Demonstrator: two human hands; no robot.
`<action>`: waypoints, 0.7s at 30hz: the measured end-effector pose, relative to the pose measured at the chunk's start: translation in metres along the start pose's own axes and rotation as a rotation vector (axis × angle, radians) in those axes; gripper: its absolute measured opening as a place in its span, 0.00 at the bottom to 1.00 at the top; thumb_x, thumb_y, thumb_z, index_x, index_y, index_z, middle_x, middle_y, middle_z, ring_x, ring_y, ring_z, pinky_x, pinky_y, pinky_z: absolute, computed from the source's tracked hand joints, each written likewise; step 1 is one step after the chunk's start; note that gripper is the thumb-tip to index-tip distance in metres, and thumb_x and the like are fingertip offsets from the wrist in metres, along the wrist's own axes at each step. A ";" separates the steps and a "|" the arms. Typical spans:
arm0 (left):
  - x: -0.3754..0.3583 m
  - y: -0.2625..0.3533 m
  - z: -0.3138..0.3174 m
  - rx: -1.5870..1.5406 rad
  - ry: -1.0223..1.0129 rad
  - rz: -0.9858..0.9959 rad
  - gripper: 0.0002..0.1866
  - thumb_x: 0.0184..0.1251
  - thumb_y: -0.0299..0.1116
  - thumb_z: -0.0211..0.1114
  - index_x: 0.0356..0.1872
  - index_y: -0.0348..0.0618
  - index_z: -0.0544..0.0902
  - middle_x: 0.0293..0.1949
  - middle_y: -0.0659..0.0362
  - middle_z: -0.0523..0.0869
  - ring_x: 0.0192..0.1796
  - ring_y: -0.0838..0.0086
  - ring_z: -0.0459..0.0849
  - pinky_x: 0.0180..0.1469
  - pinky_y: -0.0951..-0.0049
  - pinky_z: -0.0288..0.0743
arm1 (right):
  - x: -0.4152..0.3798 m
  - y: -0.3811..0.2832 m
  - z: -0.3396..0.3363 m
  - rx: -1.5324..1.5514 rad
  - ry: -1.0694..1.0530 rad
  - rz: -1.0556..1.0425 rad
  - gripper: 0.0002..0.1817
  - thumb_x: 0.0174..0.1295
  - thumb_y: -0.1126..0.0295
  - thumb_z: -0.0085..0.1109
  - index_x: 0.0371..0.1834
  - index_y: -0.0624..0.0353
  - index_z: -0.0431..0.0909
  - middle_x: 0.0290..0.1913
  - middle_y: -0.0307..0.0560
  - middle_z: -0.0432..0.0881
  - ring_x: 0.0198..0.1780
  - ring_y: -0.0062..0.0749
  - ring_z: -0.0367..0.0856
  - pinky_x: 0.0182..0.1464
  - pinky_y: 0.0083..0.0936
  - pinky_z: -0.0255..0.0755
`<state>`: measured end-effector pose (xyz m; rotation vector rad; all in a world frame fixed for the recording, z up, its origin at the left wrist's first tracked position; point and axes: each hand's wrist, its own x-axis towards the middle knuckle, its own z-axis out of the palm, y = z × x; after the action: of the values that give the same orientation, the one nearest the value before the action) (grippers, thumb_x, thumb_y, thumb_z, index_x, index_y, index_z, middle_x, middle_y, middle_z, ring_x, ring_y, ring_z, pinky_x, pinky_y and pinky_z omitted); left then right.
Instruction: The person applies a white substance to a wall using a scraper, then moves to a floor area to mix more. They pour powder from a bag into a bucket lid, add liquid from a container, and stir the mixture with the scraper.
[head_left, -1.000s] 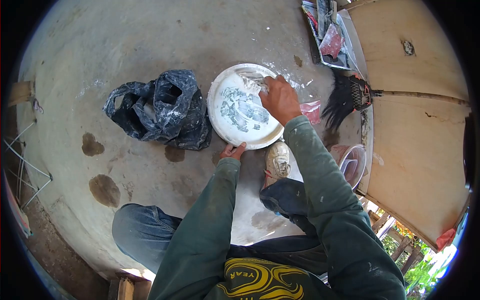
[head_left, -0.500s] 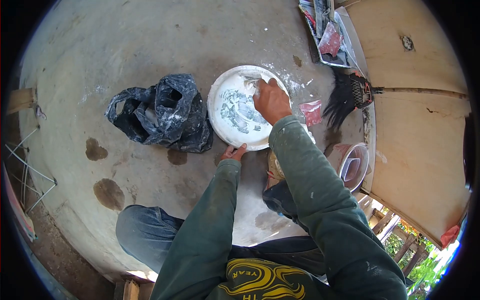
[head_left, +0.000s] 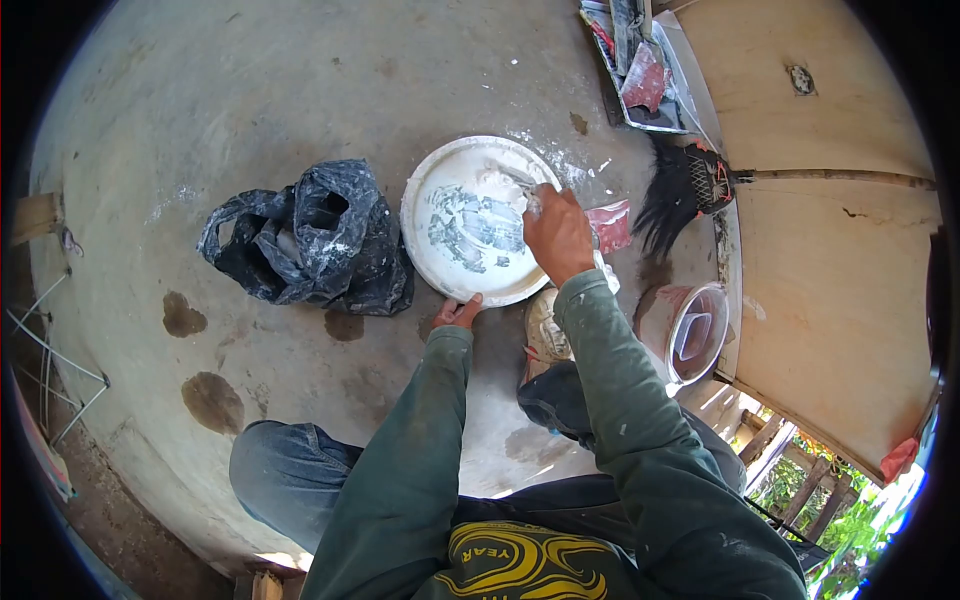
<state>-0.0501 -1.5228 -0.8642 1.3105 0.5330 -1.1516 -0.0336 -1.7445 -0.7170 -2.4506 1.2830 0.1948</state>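
A round white basin stands on the floor before me, its inside smeared with white paste and patchy grey where the coat is thin. My left hand grips its near rim, thumb on top and fingers beneath. Over the basin's right side, my right hand is closed, with whitish stuff on its fingertips. Whatever it holds is hidden by the hand. Just to the right lies a red plastic piece with white smears.
A crumpled black plastic bag lies left of the basin. On the right are a clear bucket, a black-bristled broom and a metal tray of scraps by the wall. My shoe is close to the basin.
My right hand has moved from the upper part of the basin down and right to its right rim. The left hand keeps hold of the near rim. The whole view has shifted slightly.
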 end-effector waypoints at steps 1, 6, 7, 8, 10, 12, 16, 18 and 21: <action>0.002 -0.002 0.000 -0.003 -0.001 -0.001 0.34 0.53 0.34 0.78 0.60 0.31 0.76 0.50 0.56 0.85 0.46 0.74 0.84 0.47 0.79 0.72 | 0.004 0.001 -0.004 -0.016 0.031 0.026 0.17 0.57 0.67 0.60 0.46 0.66 0.75 0.44 0.68 0.77 0.43 0.63 0.83 0.45 0.50 0.77; 0.003 -0.007 0.000 -0.032 -0.003 0.002 0.32 0.55 0.34 0.77 0.60 0.32 0.76 0.51 0.54 0.84 0.48 0.72 0.82 0.53 0.79 0.71 | 0.025 0.005 0.005 -0.116 -0.059 0.060 0.15 0.59 0.62 0.57 0.39 0.63 0.80 0.39 0.68 0.82 0.46 0.62 0.83 0.51 0.47 0.76; 0.004 -0.006 0.002 -0.050 0.011 0.006 0.32 0.55 0.34 0.77 0.60 0.32 0.76 0.51 0.54 0.84 0.48 0.72 0.82 0.53 0.79 0.71 | 0.029 0.007 0.002 -0.122 -0.068 0.039 0.15 0.59 0.62 0.57 0.39 0.63 0.80 0.39 0.68 0.82 0.46 0.62 0.83 0.51 0.47 0.76; 0.003 -0.003 0.003 -0.020 -0.021 0.009 0.32 0.55 0.35 0.77 0.60 0.31 0.76 0.52 0.53 0.84 0.50 0.72 0.81 0.54 0.78 0.70 | 0.037 0.013 -0.004 -0.132 -0.060 0.006 0.15 0.59 0.63 0.57 0.39 0.64 0.80 0.40 0.68 0.83 0.47 0.62 0.82 0.52 0.47 0.76; -0.008 0.011 0.006 0.066 -0.002 -0.084 0.33 0.55 0.37 0.77 0.60 0.31 0.76 0.55 0.50 0.83 0.55 0.72 0.79 0.59 0.77 0.67 | 0.050 0.016 -0.017 -0.118 -0.090 0.021 0.16 0.59 0.63 0.56 0.40 0.66 0.81 0.43 0.68 0.83 0.49 0.63 0.82 0.55 0.47 0.74; -0.004 0.002 0.007 0.146 0.061 -0.082 0.38 0.54 0.38 0.78 0.62 0.26 0.72 0.55 0.47 0.82 0.55 0.71 0.80 0.60 0.78 0.68 | 0.060 0.014 -0.023 -0.098 -0.130 0.070 0.17 0.58 0.64 0.56 0.41 0.67 0.82 0.44 0.69 0.83 0.50 0.63 0.81 0.57 0.47 0.73; -0.011 0.018 0.010 0.068 -0.022 -0.088 0.41 0.53 0.38 0.78 0.63 0.22 0.69 0.56 0.45 0.82 0.56 0.70 0.80 0.59 0.78 0.69 | 0.071 0.009 -0.016 -0.182 -0.195 0.130 0.19 0.57 0.64 0.55 0.45 0.69 0.81 0.47 0.72 0.81 0.53 0.63 0.80 0.59 0.46 0.71; -0.005 0.007 0.006 0.083 -0.009 -0.087 0.41 0.53 0.38 0.78 0.63 0.22 0.69 0.56 0.45 0.82 0.56 0.71 0.80 0.60 0.78 0.69 | 0.067 0.010 -0.016 -0.197 -0.209 0.135 0.20 0.57 0.63 0.54 0.45 0.69 0.81 0.47 0.72 0.81 0.54 0.63 0.79 0.59 0.46 0.71; -0.001 0.005 0.008 0.133 0.021 -0.093 0.40 0.54 0.37 0.77 0.63 0.23 0.69 0.56 0.45 0.82 0.56 0.70 0.80 0.59 0.78 0.69 | 0.061 0.019 -0.030 -0.143 -0.234 0.080 0.20 0.58 0.63 0.54 0.46 0.70 0.81 0.48 0.72 0.81 0.55 0.63 0.79 0.60 0.46 0.70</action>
<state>-0.0481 -1.5307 -0.8593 1.4255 0.5449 -1.2693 -0.0156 -1.8127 -0.7116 -2.4060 1.3025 0.5953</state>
